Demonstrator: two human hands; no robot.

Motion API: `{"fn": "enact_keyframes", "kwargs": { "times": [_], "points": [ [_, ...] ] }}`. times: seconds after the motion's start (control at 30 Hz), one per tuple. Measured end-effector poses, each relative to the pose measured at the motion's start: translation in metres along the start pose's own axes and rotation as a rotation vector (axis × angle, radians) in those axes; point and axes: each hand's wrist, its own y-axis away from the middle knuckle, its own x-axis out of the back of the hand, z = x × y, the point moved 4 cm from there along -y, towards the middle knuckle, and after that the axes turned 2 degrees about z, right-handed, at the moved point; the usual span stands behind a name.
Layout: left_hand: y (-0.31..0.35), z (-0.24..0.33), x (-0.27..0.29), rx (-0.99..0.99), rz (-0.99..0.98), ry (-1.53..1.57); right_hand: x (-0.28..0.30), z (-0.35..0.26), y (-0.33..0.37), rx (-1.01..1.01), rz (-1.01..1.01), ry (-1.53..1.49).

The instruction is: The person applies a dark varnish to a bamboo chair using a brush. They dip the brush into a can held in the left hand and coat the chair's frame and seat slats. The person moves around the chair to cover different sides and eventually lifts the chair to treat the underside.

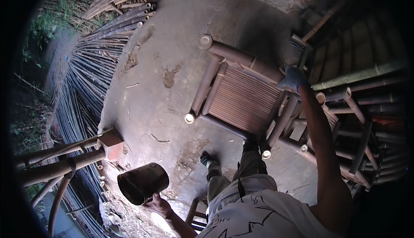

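My bare left hand (pixel 158 205) is closed on a dark, stained can (pixel 151 181), held tilted out to the left above the floor. The can's inside is too dark to make out. On my right hand (pixel 292 79) is a grey-blue glove. That arm is stretched forward, and the hand is at the right end of the thick top rail of a brown bamboo chair (pixel 246 98). The gloved fingers look curled, but what they hold is too small to tell. The chair has a slatted panel and thick round poles with pale cut ends, and stands just ahead of my feet.
More bamboo furniture (pixel 345 121) crowds the right side close to my right arm. Long bamboo poles (pixel 92 72) lie along the left edge of the concrete floor (pixel 172 26). A pole railing with a reddish block (pixel 113 146) juts in beside the can. A low bamboo frame (pixel 195 215) stands near my legs.
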Motion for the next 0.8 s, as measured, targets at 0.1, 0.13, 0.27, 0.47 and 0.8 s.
{"fn": "enact_keyframes", "kwargs": {
  "times": [0.1,0.13,0.27,0.47,0.8],
  "points": [
    [-0.035,-0.004,0.014,-0.048,-0.041,0.046,-0.003,-0.033,0.044,0.017,-0.056,0.060],
    [-0.046,-0.007,0.018,-0.058,-0.056,0.066,-0.003,-0.039,0.060,0.037,-0.063,0.066],
    [-0.091,-0.018,0.034,-0.116,-0.204,0.281,-0.010,-0.049,0.116,0.172,0.065,-0.055],
    [-0.142,-0.037,0.065,-0.197,-0.310,0.301,-0.040,-0.046,0.172,-0.290,-0.234,-0.564],
    [-0.163,-0.027,0.063,-0.226,-0.191,0.227,-0.194,-0.007,0.157,0.314,-0.677,0.580]
  ]
}}
